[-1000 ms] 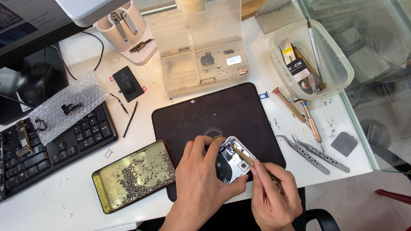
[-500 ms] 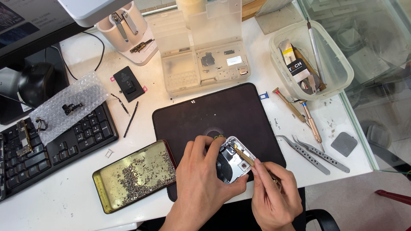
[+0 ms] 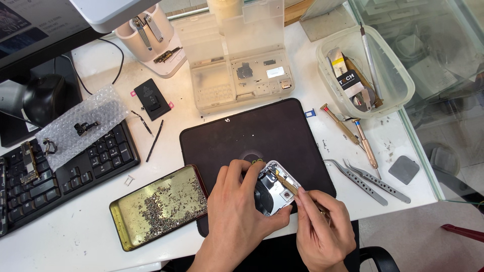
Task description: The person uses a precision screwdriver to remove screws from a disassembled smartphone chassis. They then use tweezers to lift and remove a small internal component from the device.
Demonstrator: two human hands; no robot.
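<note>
My left hand (image 3: 234, 211) grips an opened phone (image 3: 275, 187), its white frame and silver insides facing up, over the near edge of a black work mat (image 3: 252, 136). My right hand (image 3: 322, 226) pinches a slim brass-coloured tool (image 3: 285, 182) whose tip rests inside the top of the phone. Both hands sit close together at the table's front edge.
A gold tray (image 3: 159, 206) of tiny screws lies left of the hands. Two tweezers (image 3: 365, 179) and two screwdrivers (image 3: 355, 136) lie to the right, a grey pad (image 3: 403, 170) beyond. A clear parts box (image 3: 242, 75), plastic tub (image 3: 365, 70), keyboard (image 3: 60, 171) and bubble wrap (image 3: 78, 126) lie behind.
</note>
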